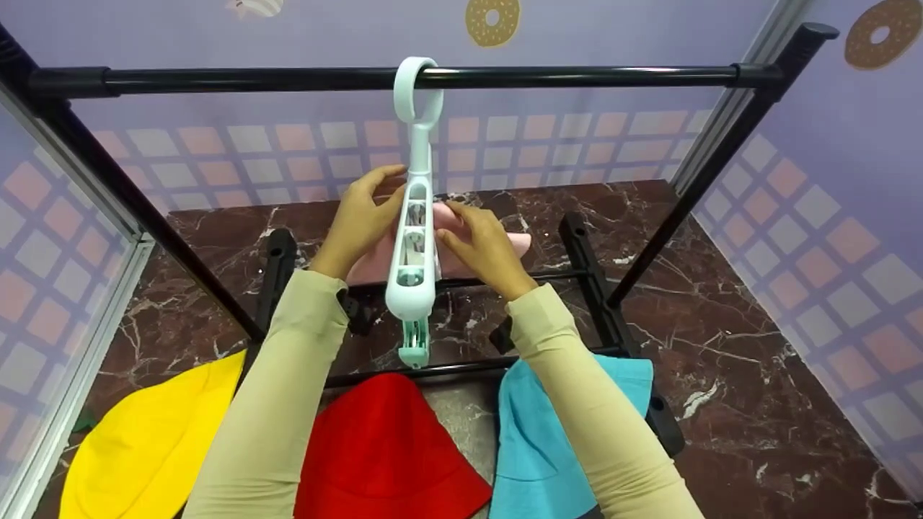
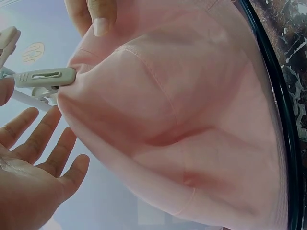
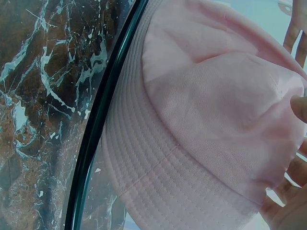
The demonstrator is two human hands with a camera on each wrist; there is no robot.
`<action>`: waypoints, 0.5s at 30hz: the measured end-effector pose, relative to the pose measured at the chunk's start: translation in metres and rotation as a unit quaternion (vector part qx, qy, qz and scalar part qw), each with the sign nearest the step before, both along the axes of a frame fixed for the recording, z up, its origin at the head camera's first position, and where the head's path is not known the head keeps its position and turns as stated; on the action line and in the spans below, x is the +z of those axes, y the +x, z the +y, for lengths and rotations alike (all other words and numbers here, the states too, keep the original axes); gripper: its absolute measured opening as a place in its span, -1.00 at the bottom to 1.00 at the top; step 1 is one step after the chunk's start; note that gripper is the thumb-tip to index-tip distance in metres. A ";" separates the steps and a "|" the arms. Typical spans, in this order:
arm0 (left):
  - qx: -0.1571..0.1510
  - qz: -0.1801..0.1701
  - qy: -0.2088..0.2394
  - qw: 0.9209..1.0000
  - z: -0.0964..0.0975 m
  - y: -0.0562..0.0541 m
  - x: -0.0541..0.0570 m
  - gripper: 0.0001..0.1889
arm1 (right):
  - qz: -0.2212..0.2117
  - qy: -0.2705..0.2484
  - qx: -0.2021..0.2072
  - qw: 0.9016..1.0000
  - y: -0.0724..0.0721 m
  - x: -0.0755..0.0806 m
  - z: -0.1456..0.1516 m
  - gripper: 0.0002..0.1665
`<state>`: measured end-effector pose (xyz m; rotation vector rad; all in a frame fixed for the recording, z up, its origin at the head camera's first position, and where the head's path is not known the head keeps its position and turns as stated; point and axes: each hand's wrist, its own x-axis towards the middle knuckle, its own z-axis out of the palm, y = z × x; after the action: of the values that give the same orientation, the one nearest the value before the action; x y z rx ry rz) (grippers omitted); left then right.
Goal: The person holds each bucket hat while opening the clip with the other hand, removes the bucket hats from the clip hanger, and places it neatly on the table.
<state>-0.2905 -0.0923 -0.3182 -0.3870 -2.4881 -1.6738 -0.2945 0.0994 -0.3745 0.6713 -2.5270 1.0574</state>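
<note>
A pink bucket hat (image 2: 211, 129) hangs below a white folding hanger (image 1: 413, 238). One of the hanger's clips (image 2: 48, 76) bites on a fold of the hat's crown. My left hand (image 1: 368, 216) is beside the hanger with fingers spread, its fingertips close to the clip and the hat's edge. On the other side, my right hand (image 1: 479, 241) holds the hat, thumb (image 3: 300, 108) on the near face and fingers behind the fabric. Much of the hat is hidden behind the hanger and hands in the head view.
The hanger's ring loops over a black rail (image 1: 577, 77). A yellow hat (image 1: 144, 440), a red hat (image 1: 389, 447) and a blue hat (image 1: 537, 447) lie along the near side. A lower black bar (image 3: 103, 105) runs close beside the pink hat's brim. Walls enclose the rack.
</note>
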 end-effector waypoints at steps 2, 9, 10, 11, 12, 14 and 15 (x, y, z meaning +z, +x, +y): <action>-0.001 -0.003 0.000 1.000 0.001 -0.001 0.000 -0.50 | 0.002 0.001 -0.001 1.000 0.000 0.001 -0.001 -0.44; -0.003 -0.007 0.016 1.000 0.005 -0.004 0.000 -0.46 | 0.007 -0.003 -0.007 1.000 -0.001 0.002 -0.006 -0.48; -0.003 -0.007 0.019 1.000 0.005 -0.006 -0.001 -0.46 | 0.007 -0.005 -0.008 1.000 -0.001 0.002 -0.007 -0.48; -0.004 -0.006 0.020 1.000 0.005 -0.008 -0.002 -0.46 | 0.005 -0.007 -0.009 1.000 -0.001 0.002 -0.007 -0.48; -0.004 -0.004 0.021 1.000 0.005 -0.010 -0.003 -0.46 | 0.005 -0.008 -0.010 1.000 -0.001 0.002 -0.008 -0.48; -0.003 -0.001 0.018 1.000 0.005 -0.014 -0.005 -0.46 | 0.007 -0.009 -0.012 1.000 -0.002 0.001 -0.010 -0.48; -0.002 -0.001 0.017 1.000 0.005 -0.016 -0.006 -0.47 | 0.009 -0.009 -0.013 1.000 -0.002 0.001 -0.010 -0.48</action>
<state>-0.3062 -0.0877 -0.3243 -0.3877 -2.4584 -1.7159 -0.2967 0.0892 -0.3732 0.6385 -2.5013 1.0578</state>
